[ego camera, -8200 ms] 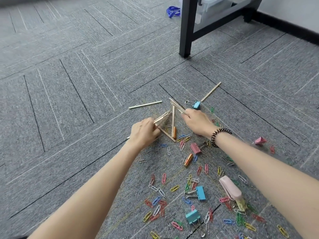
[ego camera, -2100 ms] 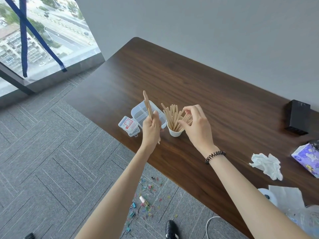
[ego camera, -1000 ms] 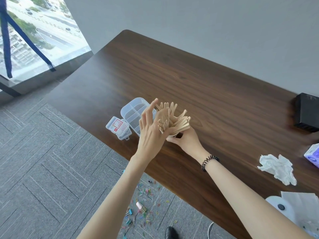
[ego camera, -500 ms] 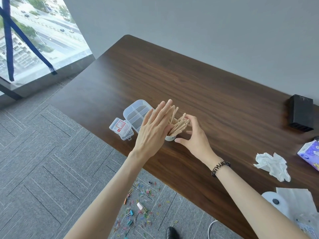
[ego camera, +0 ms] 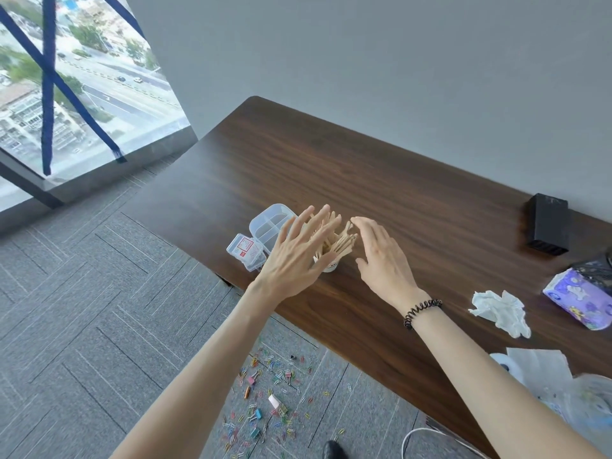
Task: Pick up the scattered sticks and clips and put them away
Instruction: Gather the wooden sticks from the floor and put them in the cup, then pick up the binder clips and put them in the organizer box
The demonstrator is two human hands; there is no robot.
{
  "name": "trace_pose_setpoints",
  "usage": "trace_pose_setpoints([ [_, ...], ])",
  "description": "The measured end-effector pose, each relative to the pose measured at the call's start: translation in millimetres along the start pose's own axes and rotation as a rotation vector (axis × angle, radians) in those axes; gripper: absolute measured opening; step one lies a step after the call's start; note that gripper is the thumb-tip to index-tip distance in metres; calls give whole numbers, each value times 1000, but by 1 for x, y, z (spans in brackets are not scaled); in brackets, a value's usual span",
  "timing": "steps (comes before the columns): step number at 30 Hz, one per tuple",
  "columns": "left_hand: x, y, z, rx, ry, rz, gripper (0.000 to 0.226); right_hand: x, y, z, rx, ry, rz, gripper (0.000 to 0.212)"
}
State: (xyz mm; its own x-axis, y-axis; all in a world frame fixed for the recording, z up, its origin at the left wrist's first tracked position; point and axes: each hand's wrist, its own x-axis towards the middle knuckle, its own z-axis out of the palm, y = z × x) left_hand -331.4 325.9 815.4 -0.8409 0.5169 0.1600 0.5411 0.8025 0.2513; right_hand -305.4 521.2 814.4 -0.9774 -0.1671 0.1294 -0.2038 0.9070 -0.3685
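High-rise office room, desk by window.

Grey carpet tiles (ego camera: pixel 82 326) laid in herringbone pattern cover the floor. Long dark wood-grain desk (ego camera: pixel 331 167) stands against a plain grey wall (ego camera: pixel 364 61). Floor-level window (ego camera: pixel 82 94) with dark frame and blue tape crossed on the glass looks down on roads, cars and building roofs far below. Office supplies present: coloured paper clips and binder clips (ego camera: pixel 268 399) scattered on carpet, clear plastic compartment box (ego camera: pixel 270 223) and small black rectangular box (ego camera: pixel 548 228) on desk.
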Motion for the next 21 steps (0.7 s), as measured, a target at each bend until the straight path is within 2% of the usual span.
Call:
trace_pose_setpoints([
  [4, -28, 5, -17, 36, 53, -8, 52, -12, -22, -19, -83, 38, -96, 65],
  [10, -104, 0, -26, 100, 56, -35, 52, -58, -73, -17, -100, -6, -159, 64],
  [21, -314, -22, 3, 49, -137, -20, 52, -222, -184, 77, -87, -204, -87, 57],
])
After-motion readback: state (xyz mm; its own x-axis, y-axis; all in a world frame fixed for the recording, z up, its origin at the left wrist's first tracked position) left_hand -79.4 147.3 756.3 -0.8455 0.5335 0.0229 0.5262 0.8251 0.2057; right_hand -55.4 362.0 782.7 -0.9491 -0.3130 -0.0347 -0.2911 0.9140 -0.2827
